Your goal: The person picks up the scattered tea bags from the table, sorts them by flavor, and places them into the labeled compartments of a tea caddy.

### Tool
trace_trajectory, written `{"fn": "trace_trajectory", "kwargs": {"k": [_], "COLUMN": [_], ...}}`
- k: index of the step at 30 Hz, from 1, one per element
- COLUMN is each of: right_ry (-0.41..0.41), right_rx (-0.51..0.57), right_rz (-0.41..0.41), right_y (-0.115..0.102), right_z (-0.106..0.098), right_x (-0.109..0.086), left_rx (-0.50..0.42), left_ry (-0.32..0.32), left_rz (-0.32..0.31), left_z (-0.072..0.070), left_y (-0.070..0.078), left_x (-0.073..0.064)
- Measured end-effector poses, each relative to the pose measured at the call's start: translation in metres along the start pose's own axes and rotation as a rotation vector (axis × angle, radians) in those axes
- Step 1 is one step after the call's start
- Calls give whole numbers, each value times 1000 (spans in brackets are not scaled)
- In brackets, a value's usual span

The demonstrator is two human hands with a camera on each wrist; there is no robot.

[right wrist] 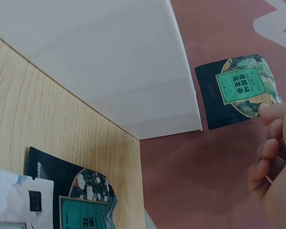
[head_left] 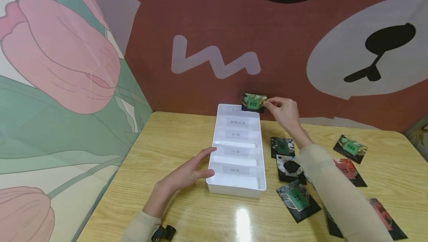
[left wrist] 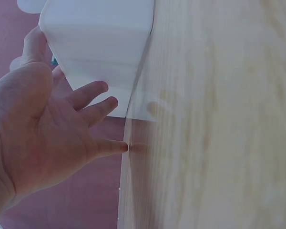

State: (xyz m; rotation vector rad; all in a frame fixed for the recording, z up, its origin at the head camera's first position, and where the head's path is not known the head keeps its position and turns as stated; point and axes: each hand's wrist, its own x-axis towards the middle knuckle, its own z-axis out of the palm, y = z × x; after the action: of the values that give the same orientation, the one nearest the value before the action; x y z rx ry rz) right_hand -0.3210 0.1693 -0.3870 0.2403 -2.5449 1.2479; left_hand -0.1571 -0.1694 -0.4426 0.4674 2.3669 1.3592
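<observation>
Green and black, on a packet (head_left: pixel 253 102) pinched by one edge in the right hand (head_left: pixel 284 114), lengthwise leftward from the grip, just above the far end of the tray (head_left: pixel 235 191).

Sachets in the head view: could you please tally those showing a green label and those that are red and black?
Green-labelled sachets: 4
Red-and-black sachets: 2
Total: 6, though the right sleeve may hide others.
</observation>
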Motion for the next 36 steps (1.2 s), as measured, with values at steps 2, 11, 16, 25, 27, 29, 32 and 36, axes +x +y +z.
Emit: {"fn": "trace_trajectory", "kwargs": {"k": [2,11,16,25,27,29,32,36], "right_ry": [-3,16,12,-25,-41,-55,-73,-93], "right_rx": [6,15,36,33,27,17,8,6], "right_rz": [0,-8,3,35,54,65,84,93], "right_y": [1,3,2,4,8,11,16,18], "right_z": [2,11,16,23,25,27,29,33], "right_x": [1,5,7,7,7,6,6,7], "left_rx": [3,0,11,19,21,18,17,27], "left_ry": [0,-9,-9,-5,-8,-11,-15,-7], "left_rz": [3,-8,-12,-10,-8,-11,-10,0], "left_z": [-1,0,0,-1,-1,0,0,-1], "left_y": [0,0,0,2,2,2,0,0], "left_x": [0,1,0,1,1,1,1,1]}}
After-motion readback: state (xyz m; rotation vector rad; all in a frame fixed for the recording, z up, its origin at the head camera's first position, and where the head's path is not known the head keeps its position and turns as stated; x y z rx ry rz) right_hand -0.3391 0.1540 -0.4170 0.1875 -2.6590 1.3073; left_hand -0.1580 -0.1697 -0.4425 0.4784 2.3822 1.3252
